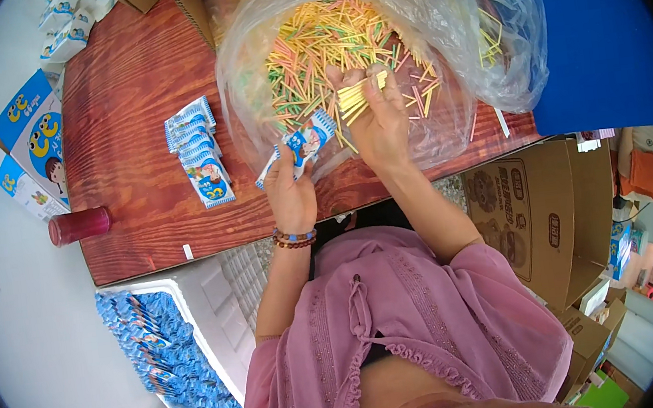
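Observation:
In my left hand (290,192) is a small blue and white packet (308,139), gripped near its lower end and tilted up to the right. My right hand (382,125) is closed around a bunch of thin pale yellow sticks (359,97), held just over the near side of a clear plastic bag (239,77). Loose yellow, pink and green sticks (316,40) fill the opened bag. Left of the bag, a row of overlapping blue and white packets (200,154) lies on the red wooden table (125,130).
A white foam box (210,330) full of blue packets (162,352) stands below the table's left front. A dark red cylinder (79,226) is at the left edge, near blue printed cartons (33,141). An open cardboard box (542,220) stands at the right.

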`<state>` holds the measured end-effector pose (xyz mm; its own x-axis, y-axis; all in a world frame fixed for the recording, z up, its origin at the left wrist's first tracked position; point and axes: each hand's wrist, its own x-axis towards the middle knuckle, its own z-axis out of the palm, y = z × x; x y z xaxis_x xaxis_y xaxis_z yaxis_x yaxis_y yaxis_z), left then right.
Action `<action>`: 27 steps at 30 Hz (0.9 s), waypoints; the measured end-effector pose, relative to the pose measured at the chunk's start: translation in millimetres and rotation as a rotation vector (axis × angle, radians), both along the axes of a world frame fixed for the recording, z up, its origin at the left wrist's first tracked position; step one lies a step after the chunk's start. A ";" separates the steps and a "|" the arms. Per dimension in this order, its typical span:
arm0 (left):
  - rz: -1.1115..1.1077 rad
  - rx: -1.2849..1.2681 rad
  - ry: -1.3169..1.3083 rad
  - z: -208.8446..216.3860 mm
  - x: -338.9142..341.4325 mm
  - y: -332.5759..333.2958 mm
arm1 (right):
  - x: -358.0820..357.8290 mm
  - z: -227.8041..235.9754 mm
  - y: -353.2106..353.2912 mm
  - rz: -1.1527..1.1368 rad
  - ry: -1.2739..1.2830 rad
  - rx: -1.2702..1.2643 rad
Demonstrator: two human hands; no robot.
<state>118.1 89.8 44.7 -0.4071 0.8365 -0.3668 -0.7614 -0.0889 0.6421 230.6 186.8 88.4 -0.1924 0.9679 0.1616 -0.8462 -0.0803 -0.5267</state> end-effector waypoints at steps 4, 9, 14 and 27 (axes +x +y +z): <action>-0.024 0.000 0.008 2.1 1.7 -2.6 | -16.4 4.9 -3.7 -0.087 -0.044 0.088; 0.004 0.040 -0.055 4.0 4.5 -5.2 | -28.6 4.5 -14.2 -0.160 -0.091 0.172; 0.048 0.043 -0.114 4.0 8.9 -3.8 | -35.6 -2.3 -32.2 -0.146 -0.094 0.184; 0.051 0.239 -0.011 -4.5 0.0 -5.4 | -25.4 -6.4 -48.7 0.093 -0.384 0.161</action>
<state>118.2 84.4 40.3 -0.4483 0.8784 -0.1658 -0.7590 -0.2760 0.5897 205.2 138.1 82.0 -0.3537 0.9117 0.2092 -0.5794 -0.0380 -0.8142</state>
